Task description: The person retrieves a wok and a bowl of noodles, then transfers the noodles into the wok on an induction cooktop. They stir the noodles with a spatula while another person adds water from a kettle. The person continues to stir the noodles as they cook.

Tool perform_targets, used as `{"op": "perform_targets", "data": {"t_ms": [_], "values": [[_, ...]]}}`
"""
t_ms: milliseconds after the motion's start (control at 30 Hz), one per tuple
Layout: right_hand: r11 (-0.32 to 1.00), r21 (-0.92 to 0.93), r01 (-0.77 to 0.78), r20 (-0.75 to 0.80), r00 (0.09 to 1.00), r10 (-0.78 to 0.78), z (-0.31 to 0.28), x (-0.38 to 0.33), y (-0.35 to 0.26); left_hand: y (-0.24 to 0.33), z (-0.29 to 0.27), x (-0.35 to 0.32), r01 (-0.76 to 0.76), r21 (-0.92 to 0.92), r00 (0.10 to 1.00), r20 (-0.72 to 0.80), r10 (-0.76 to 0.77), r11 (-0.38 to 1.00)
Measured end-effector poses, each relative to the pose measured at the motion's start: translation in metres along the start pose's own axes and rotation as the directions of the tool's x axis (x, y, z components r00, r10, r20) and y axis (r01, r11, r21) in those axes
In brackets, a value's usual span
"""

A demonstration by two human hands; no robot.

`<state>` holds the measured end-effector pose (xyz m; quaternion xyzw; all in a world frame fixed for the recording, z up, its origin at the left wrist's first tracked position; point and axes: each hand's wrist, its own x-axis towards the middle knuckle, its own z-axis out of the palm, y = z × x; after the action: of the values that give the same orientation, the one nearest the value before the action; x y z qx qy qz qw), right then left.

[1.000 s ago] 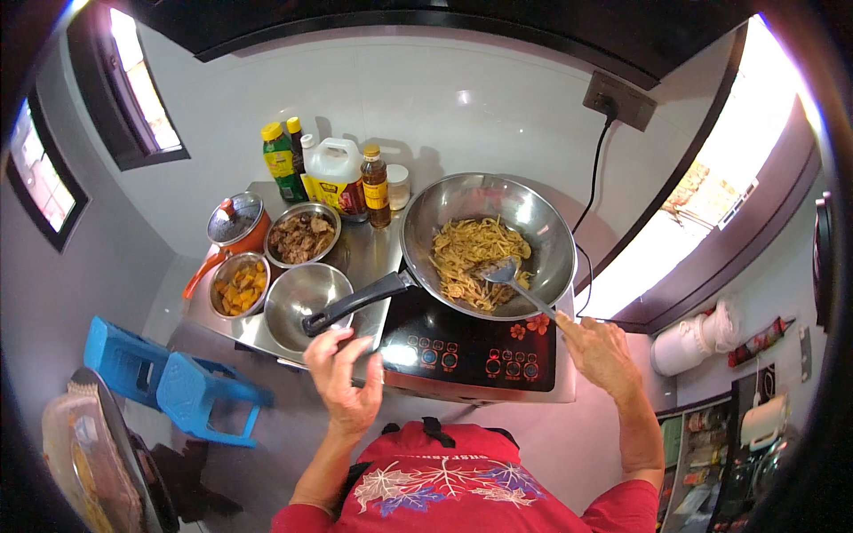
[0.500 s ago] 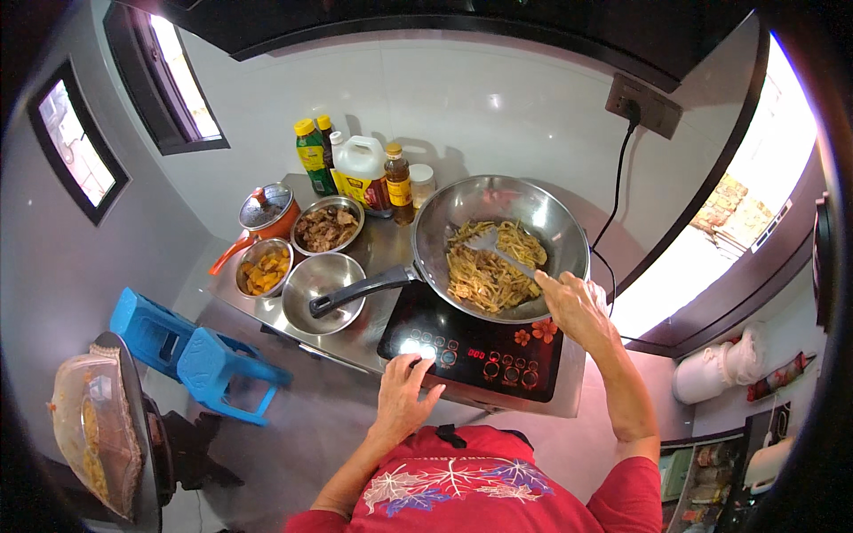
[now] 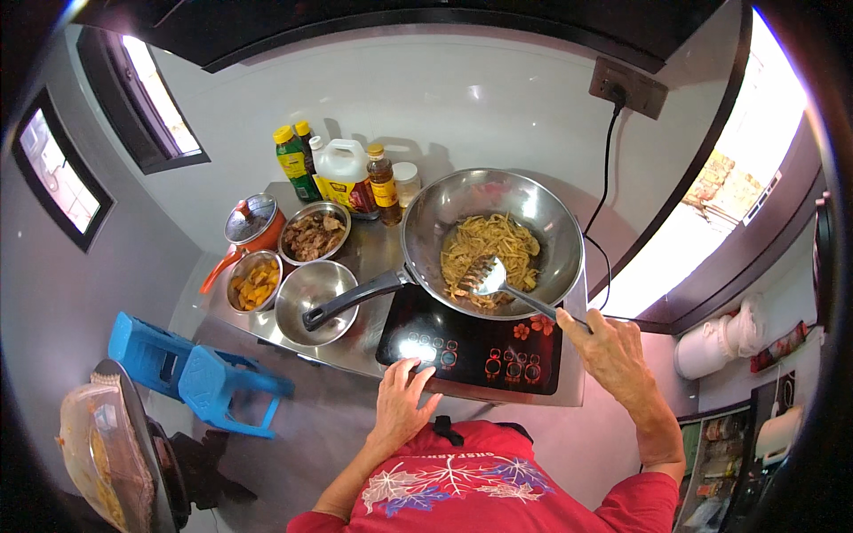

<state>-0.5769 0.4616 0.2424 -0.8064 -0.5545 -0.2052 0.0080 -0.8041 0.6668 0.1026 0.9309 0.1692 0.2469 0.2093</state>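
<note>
My right hand (image 3: 611, 355) is closed around the handle of a slotted metal turner (image 3: 487, 277). The turner's head rests low in a large steel wok (image 3: 555, 213), at the near side of a heap of brownish shredded food (image 3: 487, 238). Beneath the wok is a black induction cooktop (image 3: 471, 366) with red-lit key symbols. My left hand (image 3: 404, 404) lies at its near edge, fingers apart and holding nothing, with fingertips on the left-hand keys. The wok's black handle (image 3: 360, 298) points left over a steel bowl (image 3: 293, 306) with no food visible in it.
Left on the steel counter stand a bowl of orange chunks (image 3: 256, 282), a bowl of brown meat pieces (image 3: 313, 235) and an orange lidded pot (image 3: 258, 222). Bottles (image 3: 346, 173) line the wall. A black cord (image 3: 611, 151) hangs behind the wok. Blue stools (image 3: 222, 377) stand lower left.
My right hand has drawn the turner back toward me and right, from the middle of the food to its near side. The food is heaped more tightly. The cooktop's red display no longer shows.
</note>
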Motion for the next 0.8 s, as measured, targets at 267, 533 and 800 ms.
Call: {"op": "perform_targets", "data": {"t_ms": [267, 533, 800], "values": [[0.986, 0.123, -0.111, 0.065, 0.992, 0.104, -0.025, -0.001, 0.000, -0.006, -0.005, -0.003, -0.026, -0.014, 0.999, 0.043, 0.026, 1.000], [0.994, -0.055, -0.097, 0.126, 0.987, 0.104, -0.011, -0.002, -0.020, -0.008, -0.002, -0.002, -0.054, -0.040, 0.997, 0.057, 0.056, 0.998], [0.985, 0.002, -0.170, 0.171, 0.971, 0.168, -0.026, 0.014, -0.012, -0.008, -0.006, -0.008, -0.042, -0.048, 0.996, 0.083, 0.046, 0.998]]}}
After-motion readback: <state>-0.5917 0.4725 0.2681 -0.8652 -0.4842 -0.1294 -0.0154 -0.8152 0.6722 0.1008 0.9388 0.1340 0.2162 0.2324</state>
